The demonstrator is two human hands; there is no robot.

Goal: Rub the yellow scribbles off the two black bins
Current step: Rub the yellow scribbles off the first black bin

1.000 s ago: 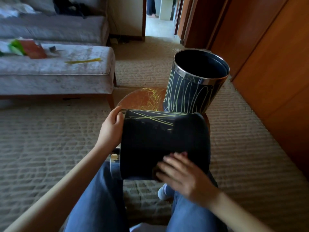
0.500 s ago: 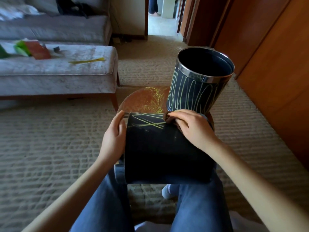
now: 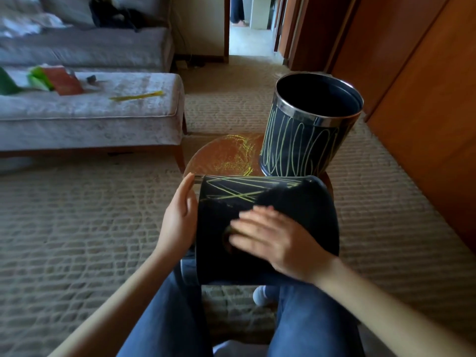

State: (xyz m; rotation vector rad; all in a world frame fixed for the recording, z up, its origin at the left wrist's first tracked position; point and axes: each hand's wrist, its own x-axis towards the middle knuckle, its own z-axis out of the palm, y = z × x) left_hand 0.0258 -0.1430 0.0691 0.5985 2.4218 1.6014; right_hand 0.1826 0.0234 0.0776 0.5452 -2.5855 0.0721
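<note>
One black bin (image 3: 306, 215) lies on its side across my lap, with yellow crossing lines (image 3: 231, 193) left on its far upper part. My left hand (image 3: 180, 215) grips its left, open end. My right hand (image 3: 273, 238) presses flat on the bin's side, blurred, with a small dark pad (image 3: 228, 231) showing under the fingertips. The second black bin (image 3: 306, 140) stands upright on a small round wooden table (image 3: 219, 155). Yellow loops cover its wall below a metal rim.
The round table's top also carries yellow marks. A grey upholstered bench (image 3: 90, 117) with a yellow stick (image 3: 136, 96) and papers stands at the left, a sofa behind it. Wooden cabinet doors (image 3: 425, 99) run along the right. Carpet covers the floor.
My right hand slid from the bin's far top edge back toward me across its side. Half a second before that it had moved up from the near side. The left hand kept its hold.
</note>
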